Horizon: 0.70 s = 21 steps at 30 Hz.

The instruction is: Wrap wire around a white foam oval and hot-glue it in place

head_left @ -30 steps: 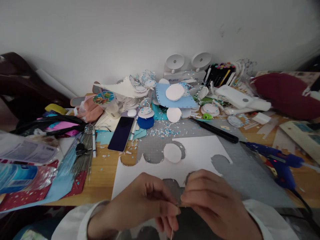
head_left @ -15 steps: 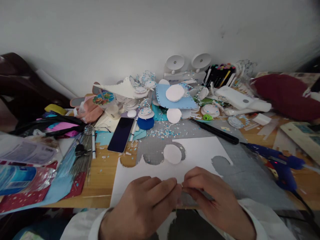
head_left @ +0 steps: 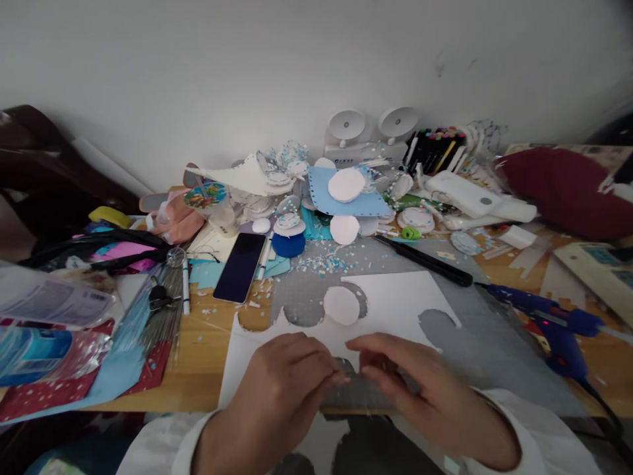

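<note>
My left hand and my right hand meet fingertip to fingertip at the near edge of the desk. Both are curled in a pinch on something thin that I cannot make out, and the right fingers are slightly blurred. They hover over the near edge of a white sheet with round holes cut from it. The sheet lies on a grey cutting mat. A loose white disc rests in one cut-out just beyond the hands. White sleeves cover both forearms.
A blue glue gun with its cord lies at the right. A black phone, a black pen-like tool, markers, a dark red pouch and piled paper craft pieces crowd the back. Plastic packets cover the left.
Both hands moved slightly away from me and down onto the sheet's near edge. The pinch point shifted left, and the thin strand seen hanging earlier no longer shows.
</note>
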Each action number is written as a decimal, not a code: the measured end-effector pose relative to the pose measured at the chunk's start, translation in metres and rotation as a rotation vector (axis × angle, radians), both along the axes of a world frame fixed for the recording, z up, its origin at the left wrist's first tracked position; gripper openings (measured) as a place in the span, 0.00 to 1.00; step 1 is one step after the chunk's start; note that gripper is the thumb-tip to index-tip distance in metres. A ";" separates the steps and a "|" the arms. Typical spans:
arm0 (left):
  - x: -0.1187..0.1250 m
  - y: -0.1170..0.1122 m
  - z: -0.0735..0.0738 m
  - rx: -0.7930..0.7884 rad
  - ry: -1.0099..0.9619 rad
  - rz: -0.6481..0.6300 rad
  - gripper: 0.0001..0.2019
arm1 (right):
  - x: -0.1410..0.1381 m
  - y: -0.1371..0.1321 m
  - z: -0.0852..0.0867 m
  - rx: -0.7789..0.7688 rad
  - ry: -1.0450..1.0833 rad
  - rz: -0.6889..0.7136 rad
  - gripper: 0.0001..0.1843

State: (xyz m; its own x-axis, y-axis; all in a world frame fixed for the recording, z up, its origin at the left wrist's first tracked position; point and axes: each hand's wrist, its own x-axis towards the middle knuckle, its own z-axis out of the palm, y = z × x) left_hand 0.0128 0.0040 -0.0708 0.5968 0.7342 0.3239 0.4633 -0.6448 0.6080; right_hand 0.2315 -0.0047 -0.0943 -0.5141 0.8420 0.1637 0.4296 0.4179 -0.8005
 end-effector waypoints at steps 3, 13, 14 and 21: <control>0.001 0.000 0.001 0.117 0.043 -0.034 0.04 | 0.002 0.002 0.001 -0.173 -0.013 0.019 0.11; 0.006 0.002 0.004 -0.563 0.031 0.233 0.14 | -0.011 -0.001 -0.010 0.454 -0.243 -0.040 0.09; 0.007 0.004 0.005 -0.636 0.012 0.244 0.15 | -0.013 -0.001 -0.012 0.554 -0.255 -0.048 0.11; 0.003 -0.003 -0.003 -0.164 -0.066 0.257 0.04 | -0.011 0.000 -0.011 0.451 -0.150 -0.159 0.09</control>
